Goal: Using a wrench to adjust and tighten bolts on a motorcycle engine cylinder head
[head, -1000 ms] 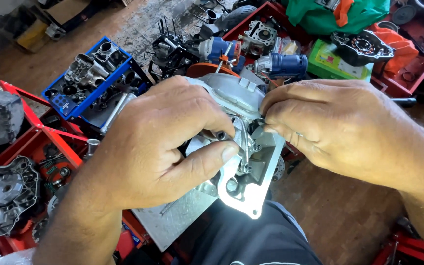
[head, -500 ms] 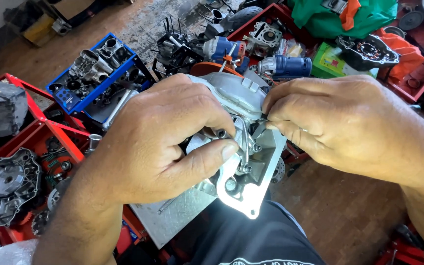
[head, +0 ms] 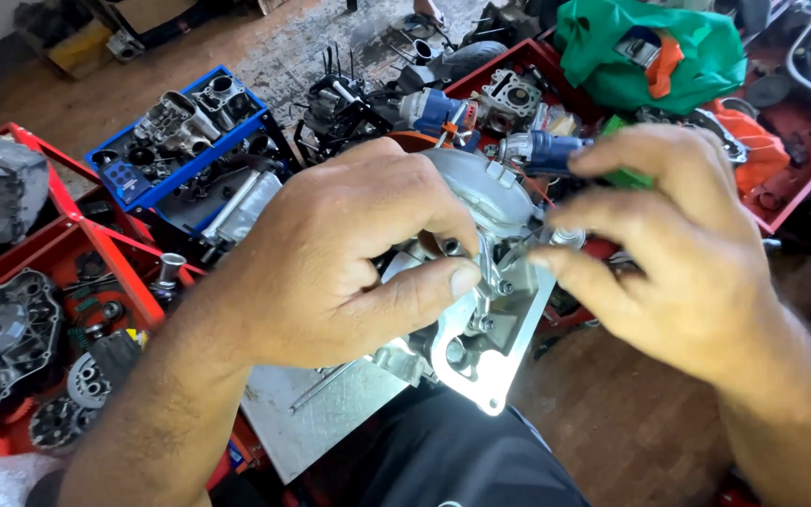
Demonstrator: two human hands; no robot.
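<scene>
Head camera looks down on the left hand (head: 330,263) clamped around a grey metal engine part (head: 481,319), thumb pressed across its near face. Just right of it, the right hand (head: 678,263) pinches a small metal piece (head: 565,237) between its fingertips, touching the part's upper right edge. The part's long flat plate runs from far down toward the person's lap. Farther off sit a blue crate (head: 185,164) and a red tray (head: 58,249) of parts
</scene>
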